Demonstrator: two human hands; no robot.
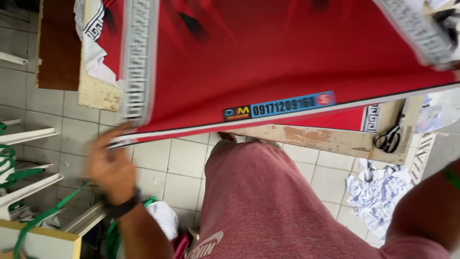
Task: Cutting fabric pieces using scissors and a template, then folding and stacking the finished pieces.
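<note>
head view, two voices, all of it seen from above.

a: what is biggest?

b: a wide red printed banner (287,52) with a grey key-pattern border, draped over a worn wooden table (335,139). its lower edge hangs past the table, above a tiled floor (167,163).

a: where are the hands?

b: the left hand (112,160) is at the banner's lower left corner, just under the border strip. it is blurred, so i cannot tell whether the fingers pinch the edge or are spread beside it. of the right side only a forearm (426,206) shows at the frame's edge; the hand itself is out of view.

a: what else?

b: white crumpled offcuts (378,192) on the floor, green strapping (33,220) and white rails to the left, and black scissors (389,138) lying on the table's bare corner, touching the banner's edge or just beside it.

a: what might go wrong?

b: my judgement: a tug on the loose cloth could drag the scissors off onto the tiles, and the hanging edge could slip down among the offcuts if the corner is loosely held.
</note>
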